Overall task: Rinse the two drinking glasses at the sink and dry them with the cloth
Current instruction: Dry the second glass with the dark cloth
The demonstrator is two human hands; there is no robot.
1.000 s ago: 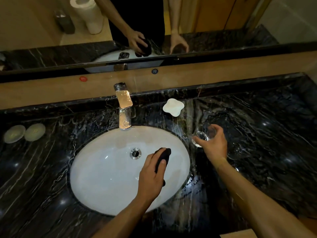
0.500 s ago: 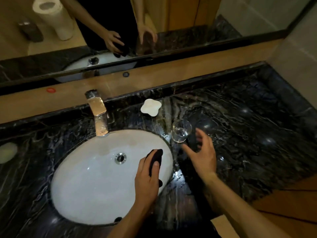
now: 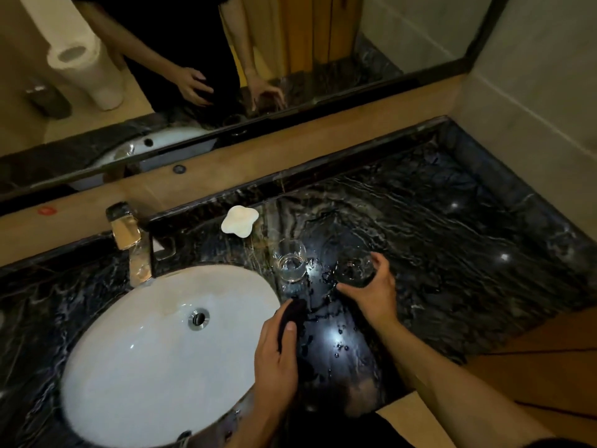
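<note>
The right hand (image 3: 371,287) is closed around the second drinking glass (image 3: 353,265), which stands on or just above the black marble counter (image 3: 452,253), thumb on the near side and fingers wrapped over the far side. The left hand (image 3: 277,347) grips the dark cloth (image 3: 290,318), bunched in the palm at the right edge of the white basin (image 3: 145,344). The first drinking glass (image 3: 290,260) stands upright and untouched on the counter, between the basin rim and the right hand, just beside the held glass. Water droplets lie on the counter around both glasses. No water runs from the faucet (image 3: 129,240), and the basin holds nothing. Judged from this layout, one glass appears set aside and the other is being taken up with the cloth at hand, so the drying stage is probably in progress. Whether either glass is rinsed or dry cannot be determined. A white dish (image 3: 239,221) sits behind the glasses.
</note>
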